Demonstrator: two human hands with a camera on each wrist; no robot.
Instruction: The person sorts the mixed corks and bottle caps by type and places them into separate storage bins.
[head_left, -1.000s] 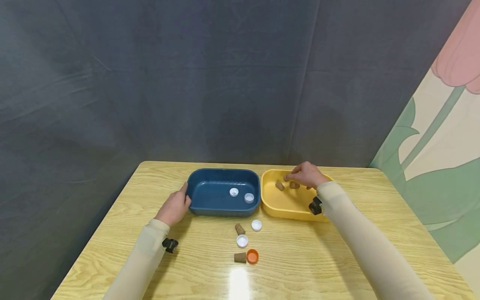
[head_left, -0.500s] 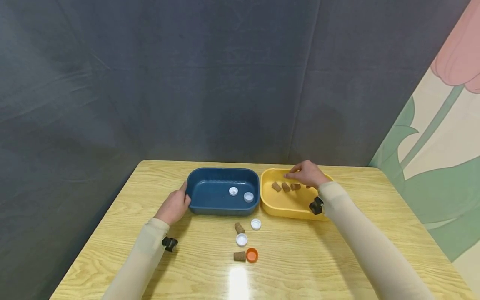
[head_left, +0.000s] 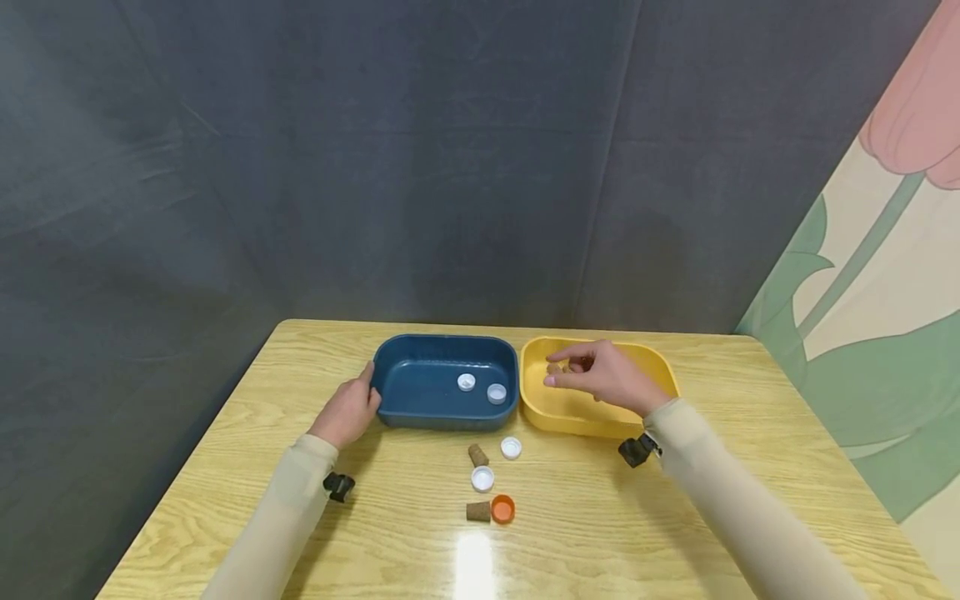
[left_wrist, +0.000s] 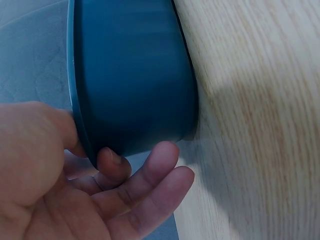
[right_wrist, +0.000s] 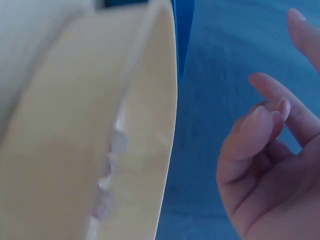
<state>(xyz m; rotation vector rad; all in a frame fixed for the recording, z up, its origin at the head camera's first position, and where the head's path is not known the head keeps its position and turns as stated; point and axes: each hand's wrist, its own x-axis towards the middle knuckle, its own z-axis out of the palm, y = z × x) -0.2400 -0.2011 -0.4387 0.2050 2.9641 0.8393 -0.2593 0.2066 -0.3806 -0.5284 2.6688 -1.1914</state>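
Note:
At the left end of a blue plastic tray [head_left: 442, 421], my left hand [head_left: 348, 412] holds the rim. The left wrist view shows the thumb at the rim and other fingers [left_wrist: 162, 162] by the outer wall. Two white bottle caps [head_left: 467, 382] lie inside this tray. My right hand [head_left: 609, 377] hovers over the yellow tray [head_left: 562, 422], thumb and index finger apart, nothing between them. Several corks [right_wrist: 103, 202] lie in the yellow tray, seen past its rim in the right wrist view. In the head view the hand partly covers these corks [head_left: 554, 368].
On the wooden table [head_left: 600, 533], in front of the trays, lie two corks [head_left: 477, 512], two white caps [head_left: 482, 478] and an orange cap [head_left: 503, 509]. The trays stand side by side. A dark cloth [head_left: 450, 167] hangs behind the table.
The right hand has let go of a cork in the yellow tray, then shifted left and toward the near side with its fingers spread wider. The left hand stays at the blue tray.

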